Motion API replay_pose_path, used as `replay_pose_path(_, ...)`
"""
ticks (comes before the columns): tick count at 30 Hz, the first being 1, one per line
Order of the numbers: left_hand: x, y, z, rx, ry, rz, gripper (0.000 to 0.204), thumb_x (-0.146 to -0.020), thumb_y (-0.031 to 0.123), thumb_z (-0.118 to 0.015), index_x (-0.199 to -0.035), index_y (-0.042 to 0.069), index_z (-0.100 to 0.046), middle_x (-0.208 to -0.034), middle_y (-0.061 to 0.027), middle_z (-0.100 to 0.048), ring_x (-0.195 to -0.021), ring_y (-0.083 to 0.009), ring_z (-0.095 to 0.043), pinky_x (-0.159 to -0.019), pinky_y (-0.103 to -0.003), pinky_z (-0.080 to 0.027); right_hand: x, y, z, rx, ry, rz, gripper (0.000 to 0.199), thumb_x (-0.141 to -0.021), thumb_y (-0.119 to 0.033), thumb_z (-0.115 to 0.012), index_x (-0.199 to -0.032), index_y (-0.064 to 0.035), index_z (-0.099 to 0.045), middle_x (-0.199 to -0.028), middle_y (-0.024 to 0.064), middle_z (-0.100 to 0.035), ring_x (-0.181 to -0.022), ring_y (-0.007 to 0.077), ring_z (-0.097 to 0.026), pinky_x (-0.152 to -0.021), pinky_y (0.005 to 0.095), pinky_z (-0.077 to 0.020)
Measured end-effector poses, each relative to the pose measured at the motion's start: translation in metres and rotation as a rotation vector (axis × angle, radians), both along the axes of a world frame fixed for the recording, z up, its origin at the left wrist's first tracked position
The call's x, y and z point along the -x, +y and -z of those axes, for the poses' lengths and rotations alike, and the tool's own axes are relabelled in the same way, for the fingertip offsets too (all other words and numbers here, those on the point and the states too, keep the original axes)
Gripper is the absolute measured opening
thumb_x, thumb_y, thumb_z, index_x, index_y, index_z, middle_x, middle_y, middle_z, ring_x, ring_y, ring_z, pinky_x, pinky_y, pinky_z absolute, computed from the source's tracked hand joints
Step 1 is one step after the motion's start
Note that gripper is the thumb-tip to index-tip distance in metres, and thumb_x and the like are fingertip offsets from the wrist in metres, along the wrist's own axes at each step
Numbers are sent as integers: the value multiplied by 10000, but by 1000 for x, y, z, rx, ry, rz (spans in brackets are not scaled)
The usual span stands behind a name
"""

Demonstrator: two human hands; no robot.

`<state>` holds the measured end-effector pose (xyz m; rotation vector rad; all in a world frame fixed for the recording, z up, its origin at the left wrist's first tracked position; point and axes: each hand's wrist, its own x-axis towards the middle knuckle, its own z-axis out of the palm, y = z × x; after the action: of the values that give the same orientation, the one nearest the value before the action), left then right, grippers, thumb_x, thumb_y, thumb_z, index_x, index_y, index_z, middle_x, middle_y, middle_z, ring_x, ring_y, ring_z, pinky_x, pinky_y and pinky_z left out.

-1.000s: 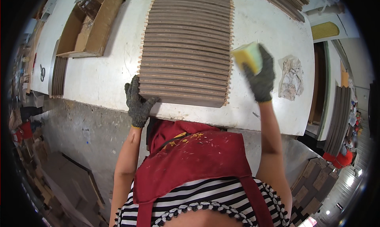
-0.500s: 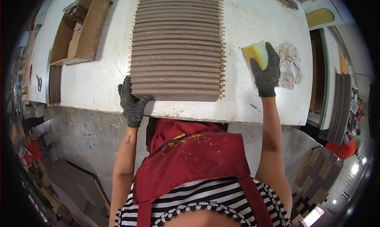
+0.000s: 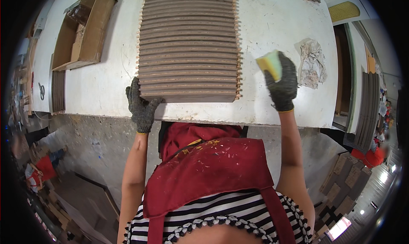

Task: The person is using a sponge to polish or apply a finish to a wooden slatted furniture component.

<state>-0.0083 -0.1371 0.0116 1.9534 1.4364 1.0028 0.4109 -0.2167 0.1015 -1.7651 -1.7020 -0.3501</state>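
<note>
Moved since the earlier frame: my right hand [image 3: 282,87] and its sponge [image 3: 270,65] have drifted right, away from the stack.

Item: stack of brown ribbed panels [image 3: 188,44], mid-counter [image 3: 272,18], near edge by my left hand [image 3: 142,105]. I judge it stiff and heavy; best held at the near corners.

Grip: left rests curled on the near-left corner; right is clenched on the soft, light sponge. Crumpled paper [image 3: 313,63] lies right.

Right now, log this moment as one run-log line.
left hand: gloved, on near corner of ribbed board stack | right hand: gloved, holding yellow-green sponge | surface: white table
</note>
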Motion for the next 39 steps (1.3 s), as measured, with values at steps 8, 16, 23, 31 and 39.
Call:
replay_pose_path(8, 2, 1, 0, 50, -10, -12, 1019, -589, 133, -917, -1467, 15, -414, -1290, -175, -567, -1198, -342, -520, -1079, -439, -396, 116, -14, -4, 119, 283, -202, 725, -711, -168, -816, -1380, -107, -543, -1299, 144, -577, -1147, 330, -585, -984, 435, -478)
replay_pose_path(16, 1, 3, 9, 129, -251, 7, 1000, -605, 77, -906, -1474, 43, -411, -1271, -167, -524, -1182, -312, -507, -1019, -414, -451, 174, 2, 12, 252, 257, -313, 729, -743, -204, -767, -1428, -191, -518, -1324, 115, -530, -1148, 335, -544, -959, 458, -450)
replay_pose_path(23, 3, 2, 4, 60, -95, 27, 999, -614, 75, -901, -1478, 37, -402, -1275, -164, -509, -1191, -308, -501, -1005, -411, -475, 50, -37, -4, 27, -61, 85, 650, -763, -128, -785, -1358, -56, -536, -1307, 131, -593, -1185, 317, -571, -1011, 413, -458)
replay_pose_path(31, 2, 2, -3, 80, -98, 28, 1054, -574, 158, -940, -1467, 11, -400, -1314, -219, -504, -1147, -348, -544, -985, -425, -484, 84, -13, -14, 137, 159, -44, 626, -753, -168, -824, -1297, 7, -569, -1244, 197, -631, -1149, 380, -596, -1009, 449, -475)
replay_pose_path(39, 8, -9, -6, -1, 105, -82, 1053, -551, 318, -945, -1415, -13, -442, -1255, -162, -595, -1219, -357, -527, -1110, -495, -325, 201, 38, 2, 319, 159, -529, 560, -740, -196, -805, -1262, -121, -616, -1227, 123, -633, -1100, 316, -620, -926, 424, -518)
